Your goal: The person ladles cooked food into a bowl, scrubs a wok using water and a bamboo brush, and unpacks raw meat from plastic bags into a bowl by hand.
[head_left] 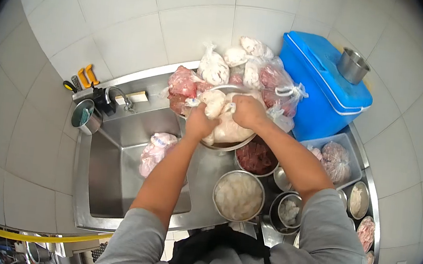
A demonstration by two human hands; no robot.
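Both arms reach forward over a wide metal bowl (225, 147) that holds pale, whitish pieces of what looks like raw poultry (230, 130). At the bowl's left side, my left hand (201, 122) is closed on a pale piece or the plastic bag round it; which of the two is unclear. My right hand (247, 112) is closed at the upper right of the bowl, its fingers curled down by the pale meat, and what they grip is hidden. Bags of red and pale meat (183, 83) lie just behind the bowl.
A steel sink (113, 173) at left holds a bagged pink item (157, 152). Nearer me stand a bowl of whitish pieces (238, 195) and a pot of red meat (256, 157). A blue cooler (310, 91) and a plastic tub (356, 164) are at right.
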